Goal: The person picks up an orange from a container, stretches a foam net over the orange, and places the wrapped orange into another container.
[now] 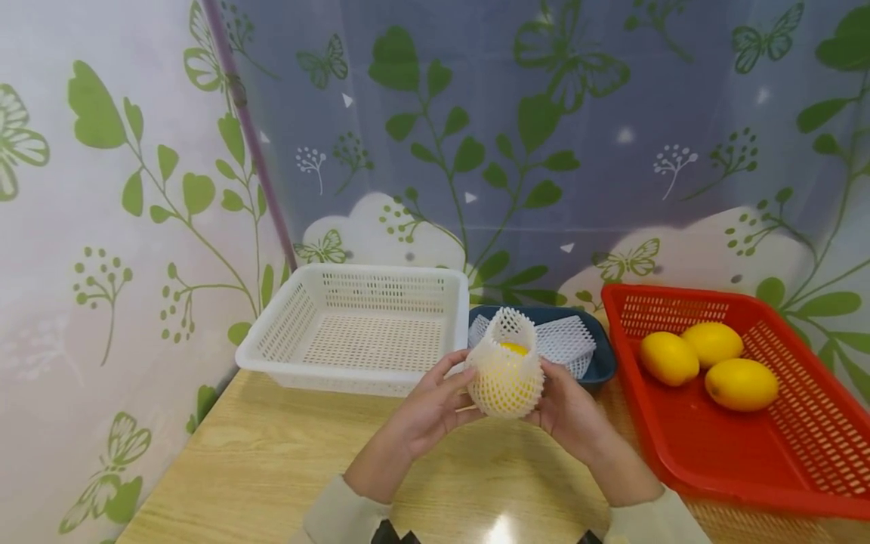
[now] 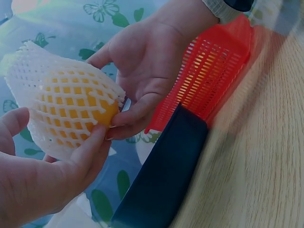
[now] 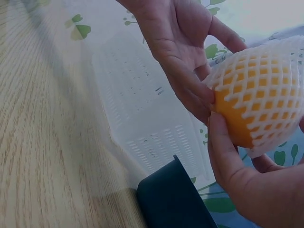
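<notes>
Two bare hands hold one yellow fruit between them, the left hand (image 1: 431, 399) on one side and the right hand (image 1: 576, 412) on the other, fingers curled round it. The fruit (image 1: 514, 349) sits inside a white foam net (image 1: 506, 387), raised above the worktop (image 1: 272, 446). The net's open end stands up above the fingers; at the lower end, the wrist views show bare yellow skin beside the fingertips. Pale cuffs (image 1: 355, 512) cover the wrists.

Just beyond the hands is a dark blue tray (image 1: 603, 369) with more foam nets (image 1: 566, 341) inside. Beyond the left hand and to its left stands a white slotted basket (image 1: 367, 340). To the right of the right hand, a red basket (image 1: 720, 446) holds three lemons (image 1: 741, 384). Farthest away hangs a leaf-and-butterfly patterned cloth (image 1: 435, 204).
</notes>
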Motion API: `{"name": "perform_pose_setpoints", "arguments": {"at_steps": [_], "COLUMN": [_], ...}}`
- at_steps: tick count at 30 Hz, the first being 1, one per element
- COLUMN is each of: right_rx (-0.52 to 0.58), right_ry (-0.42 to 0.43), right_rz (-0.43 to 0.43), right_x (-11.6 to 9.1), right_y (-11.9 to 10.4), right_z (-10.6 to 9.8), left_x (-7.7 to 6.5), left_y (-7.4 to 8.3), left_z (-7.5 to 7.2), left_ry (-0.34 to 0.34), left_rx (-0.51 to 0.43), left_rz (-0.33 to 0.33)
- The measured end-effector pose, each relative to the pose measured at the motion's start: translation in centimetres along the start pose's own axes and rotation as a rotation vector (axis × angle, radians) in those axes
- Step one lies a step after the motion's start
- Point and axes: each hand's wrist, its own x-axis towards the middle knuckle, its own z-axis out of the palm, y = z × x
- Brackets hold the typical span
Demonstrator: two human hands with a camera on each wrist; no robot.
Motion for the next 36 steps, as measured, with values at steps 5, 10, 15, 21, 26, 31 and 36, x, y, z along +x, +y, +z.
{"name": "perform_pose_setpoints", "arguments": {"at_steps": [5,10,15,21,26,31,36], "right_rx": [0.000,-0.015,-0.010,-0.008,-0.017,-0.014,-0.023], "right_ry": [0.018,-0.003,-0.030,-0.021,-0.004,-0.030,-0.027], "right_rz": [0.004,0.002,-0.009,0.007,0.023,0.001,0.001], "right_x": [-0.01,0.03,0.08,0.21,0.03,-0.05,-0.10], "right_y": [0.08,0.16,0.22,0.26,0.18,0.23,0.25], "right_z": [0.15,0.00,-0.16,0.03,0.07,-0.17,-0.18], "left_x": [-0.07,-0.18,-0.16,-0.17,-0.21,-0.19,-0.08], "left_y": [-0.11,-0.19,-0.19,-0.12,0.04,0.10,-0.08], "left_z": [0.05,0.01,-0.02,-0.02,-0.01,0.04,-0.01], "left_ry": [0.012,0.009,0.015,0.019,-0.001,-0.016,-0.027], "left_rx": [-0.002,0.018,0.025,0.017,0.022,0.032,0.037], "left_rz": [-0.009,-0.008,-0.009,-0.007,-0.014,-0.009,-0.002]}}
